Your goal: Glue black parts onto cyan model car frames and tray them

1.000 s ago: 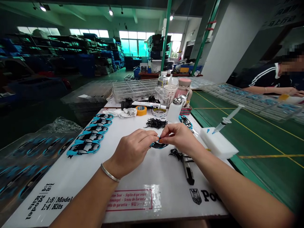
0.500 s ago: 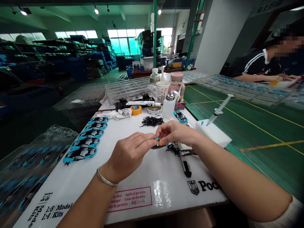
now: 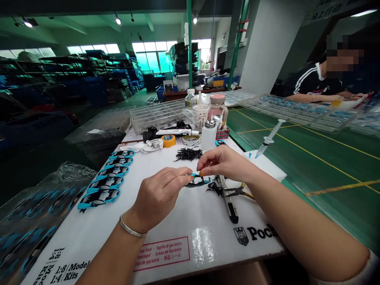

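Note:
A small blue-and-black frame part [image 3: 202,183] rests low over the white board. My left hand [image 3: 160,194] has its fingers closed on the part's left end. Over its upper edge, my right hand [image 3: 222,162] pinches with thumb and forefinger; whatever lies between those fingertips is too small to make out. Right of the part are loose black bits [image 3: 214,188], a utility knife [image 3: 230,204] and yellow-handled cutting pliers [image 3: 236,191]. Behind my hands lies a heap of thin black strips [image 3: 187,154]. Several similar blue-and-black parts [image 3: 102,194] form a row on the left.
A white squeeze bottle [image 3: 208,136], orange tape roll [image 3: 168,141], cloth [image 3: 148,146] and pink flask [image 3: 217,101] stand at the back. At right, a syringe [image 3: 269,139] sticks up from a white foam block [image 3: 273,168]. A co-worker [image 3: 317,85] sits beyond the green table.
My right fingers have lifted slightly off the part's face to its upper edge, so more of the part shows. The left hand keeps its grip. The view has shifted slightly.

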{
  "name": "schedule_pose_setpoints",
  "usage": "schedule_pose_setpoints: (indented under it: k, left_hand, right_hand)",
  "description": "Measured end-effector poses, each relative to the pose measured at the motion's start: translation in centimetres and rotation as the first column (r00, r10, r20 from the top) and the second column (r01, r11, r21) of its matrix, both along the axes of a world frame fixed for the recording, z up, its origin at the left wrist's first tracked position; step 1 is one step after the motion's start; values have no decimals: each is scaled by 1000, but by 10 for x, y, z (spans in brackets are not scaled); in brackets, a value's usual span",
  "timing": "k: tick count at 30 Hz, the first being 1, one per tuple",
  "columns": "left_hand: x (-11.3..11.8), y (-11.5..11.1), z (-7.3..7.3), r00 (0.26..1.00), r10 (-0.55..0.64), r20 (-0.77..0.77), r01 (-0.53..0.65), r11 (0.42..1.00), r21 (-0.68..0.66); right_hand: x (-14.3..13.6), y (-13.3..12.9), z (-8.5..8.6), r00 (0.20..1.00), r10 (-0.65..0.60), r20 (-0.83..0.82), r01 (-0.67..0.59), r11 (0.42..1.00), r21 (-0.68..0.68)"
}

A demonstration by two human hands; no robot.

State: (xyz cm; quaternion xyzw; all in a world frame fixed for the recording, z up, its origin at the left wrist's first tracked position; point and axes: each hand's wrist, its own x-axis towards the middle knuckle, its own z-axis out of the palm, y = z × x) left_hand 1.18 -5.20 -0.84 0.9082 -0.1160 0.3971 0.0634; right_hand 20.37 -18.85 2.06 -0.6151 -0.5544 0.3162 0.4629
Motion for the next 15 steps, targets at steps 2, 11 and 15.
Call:
schedule_pose_setpoints:
  k: [2, 11, 15]
  left_hand:
    - [0, 0, 0, 1000, -1, -2, 1, 1000, -1]
    - [-2, 1, 2, 1000, -2, 12, 2, 1000, -16]
    - [-2, 1, 4, 1000, -1, 7, 1, 1000, -25]
  right_hand:
    - [-3, 0, 0, 996, -26, 86, 25, 999, 22]
    - [-12, -1, 2, 963, -35, 266, 1, 992, 125]
    - [-11, -2, 5, 941, -74, 331, 21, 987, 161]
